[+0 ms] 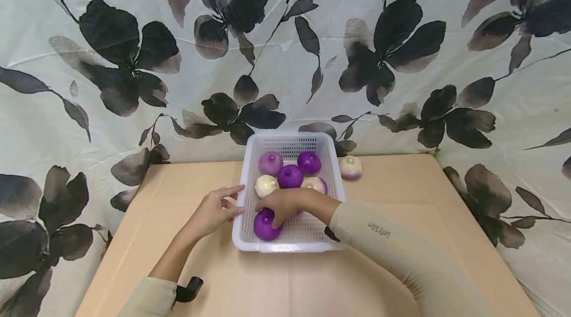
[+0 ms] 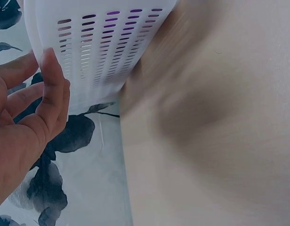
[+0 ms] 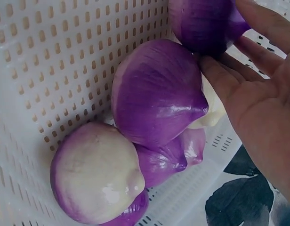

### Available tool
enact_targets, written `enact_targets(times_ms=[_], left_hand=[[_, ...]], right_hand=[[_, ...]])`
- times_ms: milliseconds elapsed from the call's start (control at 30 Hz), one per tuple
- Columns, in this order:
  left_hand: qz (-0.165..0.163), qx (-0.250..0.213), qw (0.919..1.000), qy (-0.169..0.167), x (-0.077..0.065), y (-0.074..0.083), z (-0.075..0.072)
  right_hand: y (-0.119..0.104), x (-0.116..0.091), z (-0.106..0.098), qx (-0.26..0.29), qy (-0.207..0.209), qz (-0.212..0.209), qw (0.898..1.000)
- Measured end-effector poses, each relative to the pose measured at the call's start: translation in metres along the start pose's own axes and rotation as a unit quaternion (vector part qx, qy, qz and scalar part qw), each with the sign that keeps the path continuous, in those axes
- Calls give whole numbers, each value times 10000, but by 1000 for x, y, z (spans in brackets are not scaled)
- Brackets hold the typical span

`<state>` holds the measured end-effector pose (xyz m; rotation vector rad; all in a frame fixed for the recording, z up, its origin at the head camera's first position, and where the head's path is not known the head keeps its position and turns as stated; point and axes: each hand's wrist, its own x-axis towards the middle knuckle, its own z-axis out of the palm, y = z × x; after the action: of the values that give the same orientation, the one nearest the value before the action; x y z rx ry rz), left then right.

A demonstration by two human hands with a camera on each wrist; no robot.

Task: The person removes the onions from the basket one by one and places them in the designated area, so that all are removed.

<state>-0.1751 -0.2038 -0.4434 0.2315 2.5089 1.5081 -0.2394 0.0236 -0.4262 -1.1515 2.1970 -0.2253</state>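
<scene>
A white perforated plastic basket (image 1: 290, 246) stands on the table with several glossy onions in it. At its left side, my left hand (image 1: 214, 214) holds the rim, fingertips at the edge; the left wrist view shows a finger (image 2: 52, 77) against the outer wall. My right hand (image 1: 282, 204) reaches into the basket from the right and grips a purple onion (image 1: 266, 225) near the front left corner. Behind that hand sit a cream onion (image 1: 266, 186), a dark purple onion (image 1: 290, 176) and a cream-and-purple onion (image 1: 314, 184). Part of the basket's floor is hidden under the right forearm.
Outside the basket, a cream onion (image 1: 351, 167) lies by its back right corner. The light wooden table (image 1: 379, 277) ends at a floral cloth (image 1: 312, 84) hanging behind it. Two more purple onions, one lighter (image 1: 270, 163), one darker (image 1: 309, 162), sit at the basket's back.
</scene>
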Motion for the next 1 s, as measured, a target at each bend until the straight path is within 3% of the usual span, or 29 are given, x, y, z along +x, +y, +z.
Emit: enact_targets(times_ms=[1000], left_hand=[[-68,114,9999,-3,1,0,-1]], right_hand=[[1,12,1,39,-395,-146,9991]])
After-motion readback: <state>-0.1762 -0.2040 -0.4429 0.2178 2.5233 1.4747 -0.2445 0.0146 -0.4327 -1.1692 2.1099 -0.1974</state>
